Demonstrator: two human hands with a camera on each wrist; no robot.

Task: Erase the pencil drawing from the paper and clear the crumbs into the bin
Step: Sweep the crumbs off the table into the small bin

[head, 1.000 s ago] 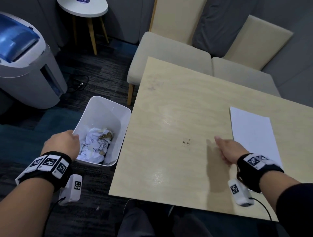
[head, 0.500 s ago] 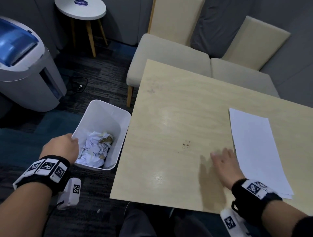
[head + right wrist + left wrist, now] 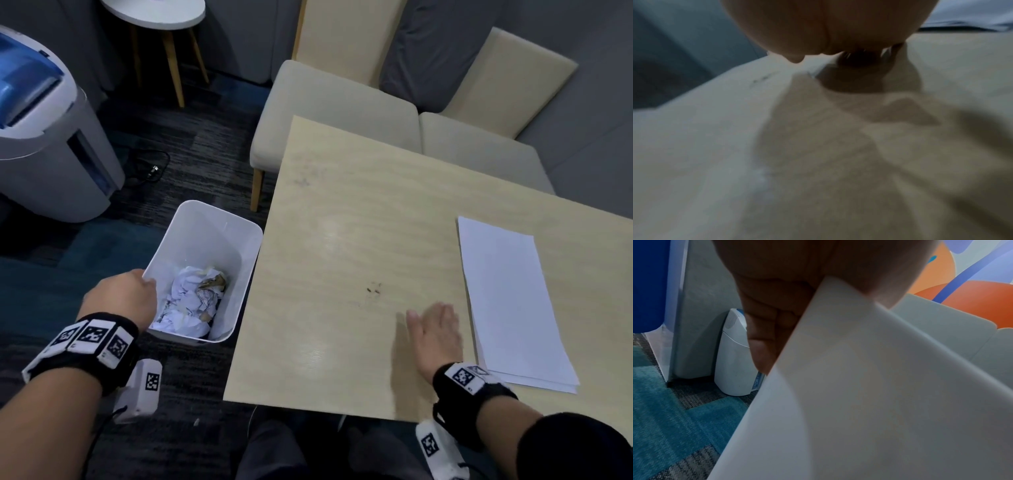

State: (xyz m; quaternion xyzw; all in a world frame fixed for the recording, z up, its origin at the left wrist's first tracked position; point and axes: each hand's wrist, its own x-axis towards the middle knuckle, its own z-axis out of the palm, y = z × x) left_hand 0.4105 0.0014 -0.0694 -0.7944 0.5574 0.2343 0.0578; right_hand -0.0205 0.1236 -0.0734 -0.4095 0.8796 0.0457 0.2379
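Observation:
A white bin (image 3: 209,236) with crumpled paper inside hangs beside the table's left edge. My left hand (image 3: 120,298) grips its near-left rim; in the left wrist view the fingers (image 3: 768,318) curl round the bin wall (image 3: 869,386). A small cluster of dark eraser crumbs (image 3: 373,289) lies on the light wooden table (image 3: 342,205). My right hand (image 3: 433,334) lies flat and open on the table just right of and nearer than the crumbs, left of the white paper (image 3: 510,298). The paper looks blank from here.
Two beige chairs (image 3: 329,113) stand behind the table. A grey and blue machine (image 3: 44,137) sits on the carpet at the far left, with a cable beside it. A small round white side table (image 3: 157,13) is at the top left.
My right hand has drawn back toward me and to the right, and its fingers have flattened on the table. The bin has shifted slightly closer to the table edge. The crumbs have not moved.

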